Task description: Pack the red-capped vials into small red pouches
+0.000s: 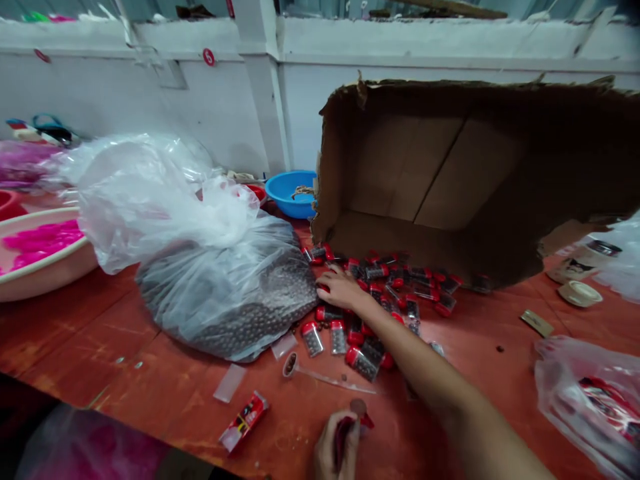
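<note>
My right hand [343, 289] reaches into a heap of small clear jars [376, 272] with red caps and dark contents. Its thumb and fingers close about a red cap at the heap's left side; the rest of that jar is hidden. Near the front edge, my left hand [337, 443] grips a small red packet [343, 437], its mouth parted and dark inside. Beside its fingertips is a brown round piece [359, 405]. A clear plastic spoon [291, 364] holding brown beads lies before the jars. Another red-and-black packet [245, 421] lies to the left.
A clear bag of dark beads [235, 293] bulges left of the jars. Behind them a torn cardboard box [400, 160] lies on its side. A blue basin [287, 193], a basin with pink pieces [50, 280] and a plastic bag [590, 393] stand around the red table [170, 380].
</note>
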Demonstrator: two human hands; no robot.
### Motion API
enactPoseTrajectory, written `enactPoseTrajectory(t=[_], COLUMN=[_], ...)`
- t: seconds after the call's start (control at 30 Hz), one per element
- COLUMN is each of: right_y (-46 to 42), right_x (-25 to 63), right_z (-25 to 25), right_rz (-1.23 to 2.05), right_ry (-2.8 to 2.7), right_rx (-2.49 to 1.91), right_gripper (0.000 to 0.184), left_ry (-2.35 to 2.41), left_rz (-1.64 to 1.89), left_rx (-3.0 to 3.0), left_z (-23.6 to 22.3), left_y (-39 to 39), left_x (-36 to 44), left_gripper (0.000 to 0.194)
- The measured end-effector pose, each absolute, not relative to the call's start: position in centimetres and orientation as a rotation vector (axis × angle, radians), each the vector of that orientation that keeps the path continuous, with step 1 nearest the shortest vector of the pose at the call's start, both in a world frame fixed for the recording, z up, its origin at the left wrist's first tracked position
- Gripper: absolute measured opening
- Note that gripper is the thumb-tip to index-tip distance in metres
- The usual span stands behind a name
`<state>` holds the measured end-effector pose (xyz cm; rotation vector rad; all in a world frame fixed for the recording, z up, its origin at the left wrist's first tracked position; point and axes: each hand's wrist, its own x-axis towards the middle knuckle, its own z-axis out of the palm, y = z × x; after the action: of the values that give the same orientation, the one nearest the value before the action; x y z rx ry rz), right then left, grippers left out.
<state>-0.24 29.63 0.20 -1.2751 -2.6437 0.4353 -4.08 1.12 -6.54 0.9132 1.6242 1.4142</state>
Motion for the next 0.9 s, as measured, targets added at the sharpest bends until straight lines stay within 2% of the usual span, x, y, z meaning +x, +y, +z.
enactPoseTrajectory(t=[0.33,0.43,0.57,0.7,0.8,0.9], right_y=[23.3,23.7,25.6,25.3,22.6,19.5], right_x=[7.5,7.3,8.0,11.7,14.6,17.2], right_z=[-0.7,-0.7,-0.8,-1.4,-1.8,-2.2], right_rz=[0.335,0.281,0.139,0.139,0.321,0.29], right_ry=[-2.736,-2.644,-2.31,-2.11,-2.249,-2.238], right_rx=[-1.127,-1.134,-1.401,-1.83,-1.812,-1.725], right_gripper=[0.05,0.042,0.037,0.05,0.056,0.051], left_ry=[1.515,1.523,1.511,1.492,1.473,1.475], left_rz=[1.44,1.45,1.377,1.351,1.319,1.297], left_rx=[0.962,0.979,1.014,0.996,0.957,0.951], left_z=[-5.9,-6.0,-6.2,-6.5,-6.9,-7.4], left_y=[1.1,1.2,1.2,1.4,1.6,2.0], left_x=[-4.4,-4.6,-5.0,-5.2,-5.4,-5.6], left_gripper=[0.031,0.03,0.029,0.028,0.031,0.036])
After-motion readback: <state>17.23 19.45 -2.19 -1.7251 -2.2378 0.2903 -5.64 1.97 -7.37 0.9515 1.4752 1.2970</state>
